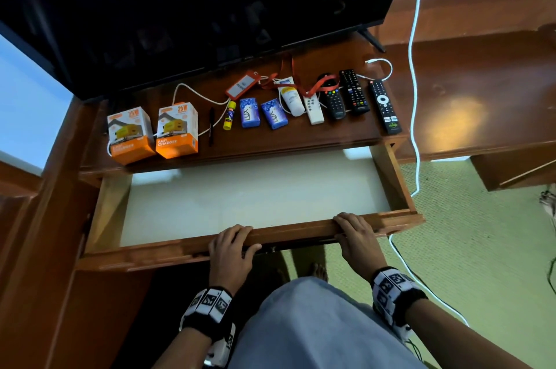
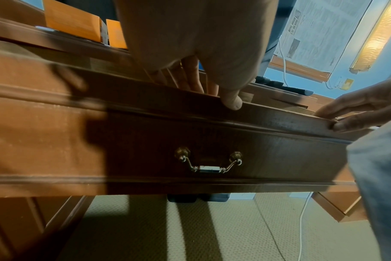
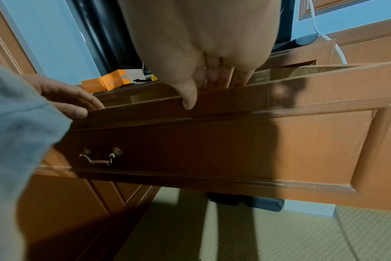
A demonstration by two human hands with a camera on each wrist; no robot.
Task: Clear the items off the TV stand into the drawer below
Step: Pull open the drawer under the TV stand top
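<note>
From the head view we see the drawer (image 1: 255,197) pulled far out under the TV stand (image 1: 301,137), and its pale floor holds nothing. Our left hand (image 1: 230,251) and right hand (image 1: 358,237) both grip the top edge of the drawer front, with the fingers curled over it to the inside and the thumbs on the outer face.

All the items lie in a row on the stand, below the TV (image 1: 195,7). From left to right: two orange charger boxes (image 1: 153,132), a black pen (image 1: 211,126), a yellow glue stick (image 1: 229,116), two blue soap bars (image 1: 261,112), a white tube (image 1: 291,97), a small white remote (image 1: 313,108) and three black remotes (image 1: 355,97). A red tag with a lanyard (image 1: 242,85) lies behind them, and a white cable (image 1: 192,88) runs between the boxes and the tube.

The wrist views show what the head view hides: the outer face of the drawer, with a brass handle (image 2: 209,162) that no hand touches. In the left wrist view the left thumb (image 2: 231,101) presses on the front edge, and the right hand appears far at the right. In the right wrist view the right thumb (image 3: 189,98) lies on the same edge, and the charger boxes stand small in the background. These views do not show the drawer floor or most of the items.
</note>
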